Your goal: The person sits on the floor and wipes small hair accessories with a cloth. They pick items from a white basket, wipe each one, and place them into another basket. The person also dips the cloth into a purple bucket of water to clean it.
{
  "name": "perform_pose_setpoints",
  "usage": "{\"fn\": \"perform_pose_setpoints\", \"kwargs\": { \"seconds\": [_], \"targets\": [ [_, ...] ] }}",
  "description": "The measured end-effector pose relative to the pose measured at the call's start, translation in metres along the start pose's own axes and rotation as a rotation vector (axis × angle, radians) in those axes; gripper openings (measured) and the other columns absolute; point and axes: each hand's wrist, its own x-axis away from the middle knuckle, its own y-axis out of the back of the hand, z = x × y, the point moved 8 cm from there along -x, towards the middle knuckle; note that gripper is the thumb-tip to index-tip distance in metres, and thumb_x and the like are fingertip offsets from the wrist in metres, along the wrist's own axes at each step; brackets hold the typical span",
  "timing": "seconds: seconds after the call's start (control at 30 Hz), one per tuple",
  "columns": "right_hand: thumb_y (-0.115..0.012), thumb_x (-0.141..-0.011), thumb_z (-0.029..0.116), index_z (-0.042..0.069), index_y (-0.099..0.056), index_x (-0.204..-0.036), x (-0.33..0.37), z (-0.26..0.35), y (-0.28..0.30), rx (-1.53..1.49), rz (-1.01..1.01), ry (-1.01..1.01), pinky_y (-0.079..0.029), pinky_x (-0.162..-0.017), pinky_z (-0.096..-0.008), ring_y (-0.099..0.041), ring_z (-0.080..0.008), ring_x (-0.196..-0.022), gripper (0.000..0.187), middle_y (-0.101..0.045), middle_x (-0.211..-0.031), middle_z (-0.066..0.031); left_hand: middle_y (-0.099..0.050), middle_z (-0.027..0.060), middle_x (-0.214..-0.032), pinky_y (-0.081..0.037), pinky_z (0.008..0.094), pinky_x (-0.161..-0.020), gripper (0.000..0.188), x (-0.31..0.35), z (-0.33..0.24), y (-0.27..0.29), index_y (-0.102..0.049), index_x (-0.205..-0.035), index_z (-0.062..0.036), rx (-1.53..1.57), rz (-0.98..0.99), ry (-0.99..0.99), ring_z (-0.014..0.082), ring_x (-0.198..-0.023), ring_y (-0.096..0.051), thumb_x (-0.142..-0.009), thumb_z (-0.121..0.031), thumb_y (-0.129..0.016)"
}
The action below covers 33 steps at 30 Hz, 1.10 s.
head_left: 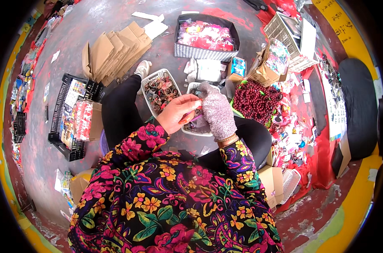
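Above my lap, my left hand is bare, with thumb and fingers pinched together. My right hand wears a fuzzy lilac-grey glove, its fingers curled close to the left fingertips. A small reddish piece seems to show between the two hands, too small to name. Just left of them stands a white basket full of small dark and reddish ring-shaped pieces. A second white basket lies under my hands, mostly hidden by them; dark pieces show inside.
Dark red beads are heaped at the right, beside a cardboard box of clear bags. Ahead sits a patterned bin of pink packets. Flattened cardboard and a black crate lie left. Loose colourful scraps cover the right floor.
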Motion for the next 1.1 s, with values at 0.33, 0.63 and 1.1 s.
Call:
{"fn": "perform_pose_setpoints", "kwargs": {
  "seconds": [0.33, 0.63, 1.1],
  "targets": [
    [-0.060, -0.068, 0.015, 0.002, -0.055, -0.103, 0.016, 0.005, -0.001, 0.310, 0.080, 0.167, -0.044, -0.069, -0.0385, -0.056, -0.0303, -0.083, 0.037, -0.056, -0.088, -0.0142, -0.061, 0.0087, -0.084, -0.029, 0.0168, -0.040, 0.009, -0.003, 0.012, -0.001, -0.056, -0.093, -0.0011, -0.025, 0.007, 0.084, 0.0039, -0.042, -0.038, -0.087, -0.005, -0.050],
    [-0.058, -0.071, 0.014, 0.005, -0.056, -0.095, 0.003, 0.009, 0.009, -0.029, 0.062, 0.095, -0.047, -0.068, -0.0402, -0.058, -0.0352, -0.080, 0.026, -0.059, -0.086, -0.0181, -0.063, 0.0168, -0.088, -0.029, 0.0158, -0.040, 0.010, 0.000, -0.009, -0.001, -0.056, -0.094, -0.0006, -0.004, -0.007, 0.008, 0.0038, -0.041, -0.035, -0.086, -0.005, -0.050],
    [-0.060, -0.069, 0.014, 0.005, -0.055, -0.105, 0.015, 0.006, 0.003, 0.243, 0.120, 0.107, -0.045, -0.072, -0.0383, -0.056, -0.0318, -0.085, 0.037, -0.058, -0.090, -0.0147, -0.063, 0.0135, -0.087, -0.029, 0.0168, -0.040, 0.010, 0.000, 0.004, -0.005, -0.057, -0.093, -0.0019, -0.128, 0.007, 0.069, 0.0034, -0.042, -0.039, -0.087, -0.006, -0.050]
  ]
}}
